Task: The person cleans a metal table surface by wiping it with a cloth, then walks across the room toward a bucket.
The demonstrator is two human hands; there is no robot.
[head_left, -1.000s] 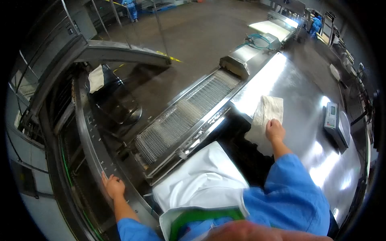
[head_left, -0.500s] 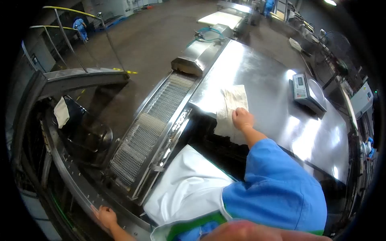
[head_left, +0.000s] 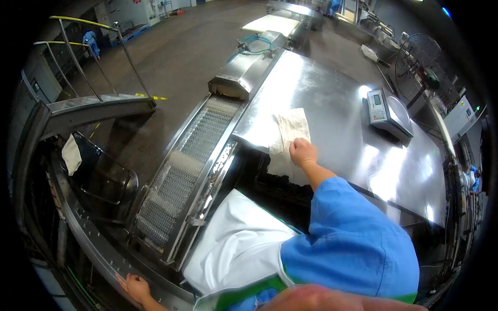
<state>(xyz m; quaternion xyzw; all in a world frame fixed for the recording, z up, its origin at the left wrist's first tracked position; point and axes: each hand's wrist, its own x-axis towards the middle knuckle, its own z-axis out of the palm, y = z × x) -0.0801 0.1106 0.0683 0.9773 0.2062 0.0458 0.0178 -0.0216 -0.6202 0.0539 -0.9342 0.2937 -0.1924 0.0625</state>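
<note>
- Right hand (head_left: 302, 152): fingers closed on beige cloth (head_left: 290, 136) at table (head_left: 342, 124) edge
- Left hand (head_left: 136, 288): fingers spread, on curved metal rail (head_left: 96, 246)

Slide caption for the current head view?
Right hand on pale cloth at edge of steel table, left hand at curved rail, mesh conveyor between them.

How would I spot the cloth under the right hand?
Find the big shiny steel table beside the mesh conveyor belt. At the table's near edge, on the belt side, lies a creased, cream-coloured cloth, with the curled right hand on it. That hand sets it apart from the other pale cloth, off left on a dark chair.
</note>
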